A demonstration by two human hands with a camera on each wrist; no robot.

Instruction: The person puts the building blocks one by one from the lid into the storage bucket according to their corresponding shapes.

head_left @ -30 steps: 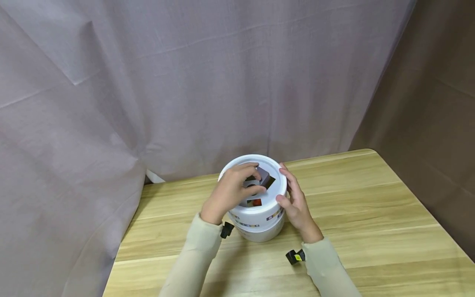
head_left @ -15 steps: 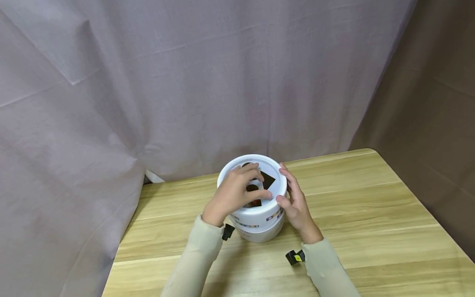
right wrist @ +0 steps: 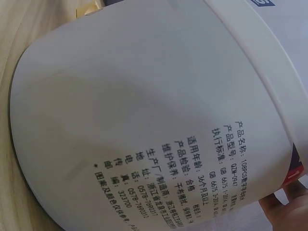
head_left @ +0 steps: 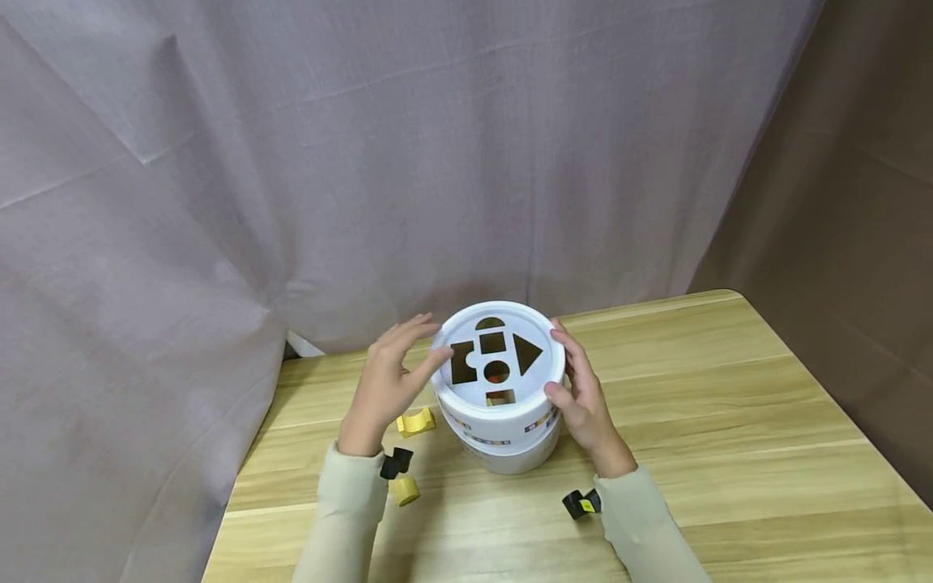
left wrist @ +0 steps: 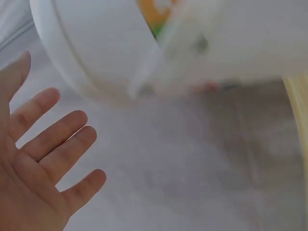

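Observation:
A white shape-sorter bucket [head_left: 508, 463] stands upright on the table; its lid [head_left: 470, 320] has several cut-out holes, among them a triangle, a circle and a half circle. My right hand [head_left: 589, 409] holds the lid's right rim, fingers along the side and thumb at the near edge. Just left of the bucket, my left hand [head_left: 386, 385] hovers with spread fingers and holds nothing; the left wrist view confirms the bare palm and fingers [left wrist: 65, 142]. Below that hand lie a yellow arch-cut block [head_left: 415, 423] and a yellow rounded block [head_left: 404, 491]. Something red shows through the lid.
The wood-grain table [head_left: 729, 421] extends to the right of the bucket. A grey cloth curtain [head_left: 437, 162] hangs behind its far edge. A black wrist camera [head_left: 581, 504] sits beside the right sleeve, low over the table.
A grey block pinched over the triangular hole left my left hand and dropped from sight. That hand then moved left off the lid, uncovering the holes and yellow blocks. My right hand stayed put.

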